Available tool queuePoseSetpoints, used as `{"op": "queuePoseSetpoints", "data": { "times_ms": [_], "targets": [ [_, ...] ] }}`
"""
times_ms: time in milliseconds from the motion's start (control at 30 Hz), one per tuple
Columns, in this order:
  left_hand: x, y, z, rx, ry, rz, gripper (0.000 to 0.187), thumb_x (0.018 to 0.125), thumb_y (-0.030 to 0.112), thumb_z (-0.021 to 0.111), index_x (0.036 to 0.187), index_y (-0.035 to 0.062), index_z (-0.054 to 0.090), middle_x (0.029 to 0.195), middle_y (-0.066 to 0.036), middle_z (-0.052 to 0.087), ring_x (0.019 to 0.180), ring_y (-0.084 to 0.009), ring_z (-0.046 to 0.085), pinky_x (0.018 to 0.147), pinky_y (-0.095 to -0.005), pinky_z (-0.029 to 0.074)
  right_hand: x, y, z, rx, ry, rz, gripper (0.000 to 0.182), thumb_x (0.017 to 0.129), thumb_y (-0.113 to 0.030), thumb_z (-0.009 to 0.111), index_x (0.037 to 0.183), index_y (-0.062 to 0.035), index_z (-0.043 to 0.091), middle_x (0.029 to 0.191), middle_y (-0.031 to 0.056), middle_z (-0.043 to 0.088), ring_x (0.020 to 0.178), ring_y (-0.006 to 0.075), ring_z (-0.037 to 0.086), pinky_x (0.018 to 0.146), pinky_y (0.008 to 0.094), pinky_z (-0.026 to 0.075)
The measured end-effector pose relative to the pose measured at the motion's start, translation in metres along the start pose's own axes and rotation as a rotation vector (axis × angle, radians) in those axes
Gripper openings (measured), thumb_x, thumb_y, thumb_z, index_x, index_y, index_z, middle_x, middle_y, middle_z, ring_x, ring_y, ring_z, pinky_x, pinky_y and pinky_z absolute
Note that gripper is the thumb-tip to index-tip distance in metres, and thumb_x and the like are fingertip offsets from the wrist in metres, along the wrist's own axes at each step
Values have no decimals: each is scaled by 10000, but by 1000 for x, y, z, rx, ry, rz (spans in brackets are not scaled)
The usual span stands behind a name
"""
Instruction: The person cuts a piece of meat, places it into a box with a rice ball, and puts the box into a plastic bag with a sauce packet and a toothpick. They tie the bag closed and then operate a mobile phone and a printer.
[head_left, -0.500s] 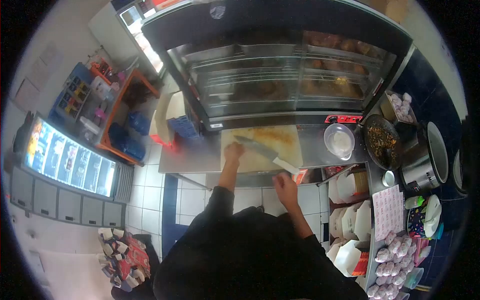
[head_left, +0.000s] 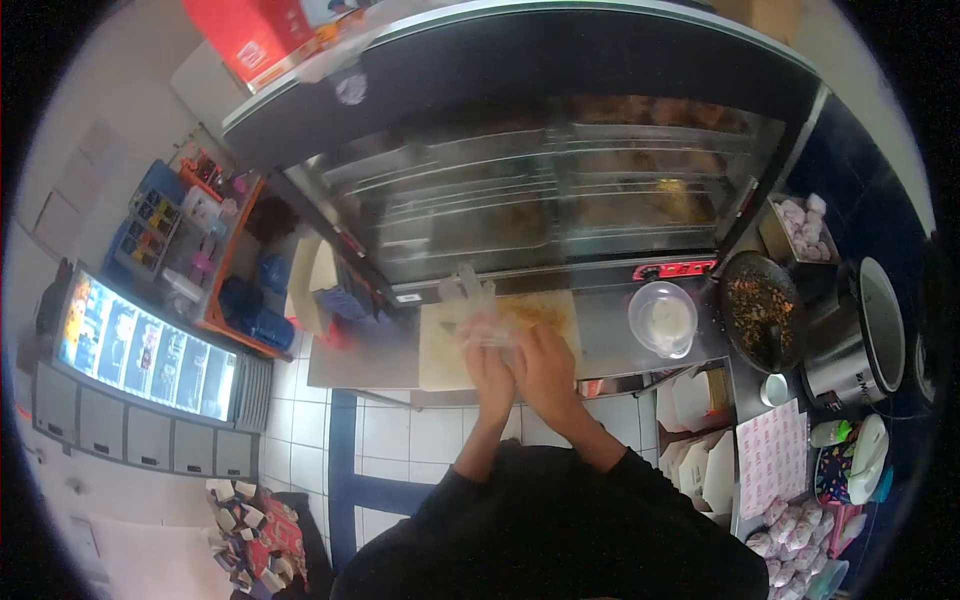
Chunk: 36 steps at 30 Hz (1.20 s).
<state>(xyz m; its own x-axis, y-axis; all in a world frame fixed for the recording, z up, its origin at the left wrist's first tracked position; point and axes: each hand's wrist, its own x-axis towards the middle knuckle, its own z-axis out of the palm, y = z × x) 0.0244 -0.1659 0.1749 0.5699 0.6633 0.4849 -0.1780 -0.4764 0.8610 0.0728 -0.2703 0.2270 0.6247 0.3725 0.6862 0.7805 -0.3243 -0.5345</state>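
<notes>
My left hand and my right hand are close together above the white cutting board. Between them is a thin, clear plastic glove, blurred, its loose finger-like ends pointing away from me. The fingers of both hands are closed at its near end, and the plastic partly covers the left fingertips. Orange-brown stains mark the far part of the board. Hands and plastic hide most of the board's middle, and the knife cannot be made out clearly.
A glass-fronted food warmer stands behind the board. To the right are a clear plastic bowl, a dark pan of chopped food and a large metal pot. Open cartons sit under the right counter, beside wrapped bundles.
My hands have come together over the board, and the clear plastic glove now shows between them. The left hand has left the knife's tip end. The view has shifted and tilted up slightly.
</notes>
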Motion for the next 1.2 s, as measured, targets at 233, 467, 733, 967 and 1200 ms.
{"op": "queuePoseSetpoints", "data": {
  "times_ms": [233,467,733,967,1200],
  "targets": [
    [1,45,61,-1078,16,-671,689,1053,580,378,1562,122,294,1604,-161,299,1422,-413,367,1164,-524,365,-32,55,-52,-121,-249,-142,146,850,-147,617,989,-104,630,932,102,597,905,298,619,787,444,509],
    [-4,53,109,-926,-140,-704,913,912,833,333,1630,312,120,1686,-154,83,1516,-471,103,1141,-719,200,-30,103,-87,248,-350,-197,232,824,-152,661,1049,-111,695,979,93,643,926,305,637,774,430,517],
    [7,51,127,-836,30,-653,1081,801,947,309,1634,284,126,1691,-157,72,1546,-439,-21,1173,-683,-50,6,184,-116,245,-10,50,253,981,-193,584,1201,-71,612,1092,153,643,925,354,638,802,459,518],
    [-3,60,132,-740,37,-580,937,916,833,295,1628,236,170,1677,-162,151,1550,-407,77,1192,-654,8,155,312,-198,-327,599,303,293,996,-174,585,1231,-1,557,1114,206,618,1020,417,617,859,481,501],
    [14,90,153,-593,-6,-420,648,1038,525,445,1530,107,388,1540,-201,431,1410,-391,417,1154,-511,315,168,321,-188,-272,632,287,204,994,-172,589,1132,-24,605,1037,203,640,948,421,636,786,494,514]
  ]
}}
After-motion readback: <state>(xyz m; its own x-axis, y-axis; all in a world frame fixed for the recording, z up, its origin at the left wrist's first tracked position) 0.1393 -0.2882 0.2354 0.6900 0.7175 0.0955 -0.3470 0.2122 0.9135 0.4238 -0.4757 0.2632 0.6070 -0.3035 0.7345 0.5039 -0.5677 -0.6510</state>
